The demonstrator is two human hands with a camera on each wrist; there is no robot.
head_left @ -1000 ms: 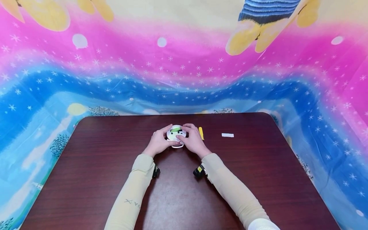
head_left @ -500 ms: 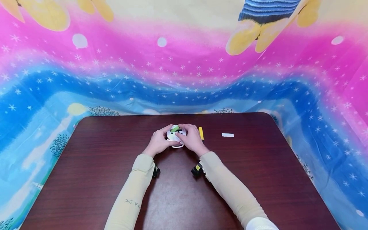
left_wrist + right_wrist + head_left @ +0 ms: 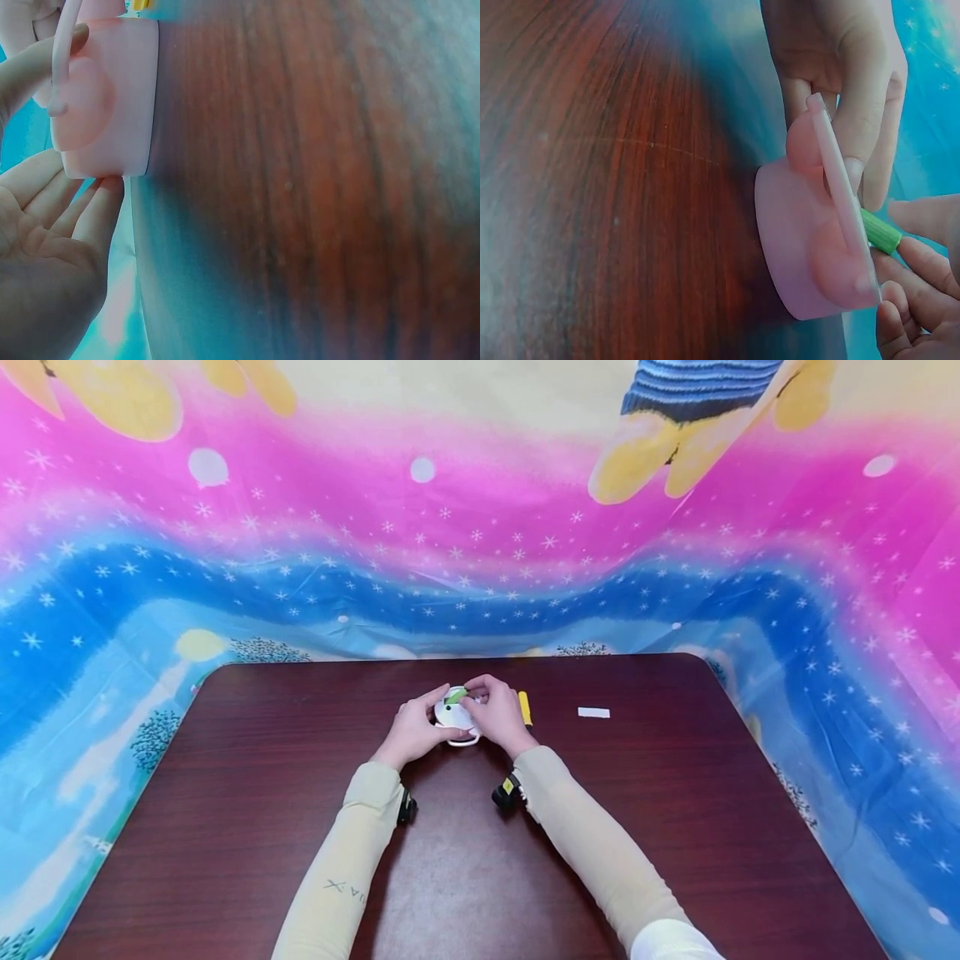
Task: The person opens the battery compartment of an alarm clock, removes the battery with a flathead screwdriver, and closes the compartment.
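Note:
A small white device [image 3: 452,717], tinted pink in the wrist views, stands on the table with its round face up. A loop handle [image 3: 463,742] sticks out on its near side, and bulges show on its wall. My left hand [image 3: 413,727] holds it from the left, thumb at the near side and fingers round the far side. At the far part of its face, a green battery [image 3: 881,231] lies tilted in a dark slot. My right hand [image 3: 495,714] pinches the battery with thumb and fingertips, covering the right part of the face.
A yellow tool handle [image 3: 524,707] with a black end lies just right of my right hand. Farther right is a small white strip [image 3: 594,712]. The dark red-brown table [image 3: 300,760] ends at a patterned cloth [image 3: 480,527].
My right hand has shifted slightly left, and its thumb and fingers have come together on the green battery. The battery has tilted more. My left hand and the white device have stayed put.

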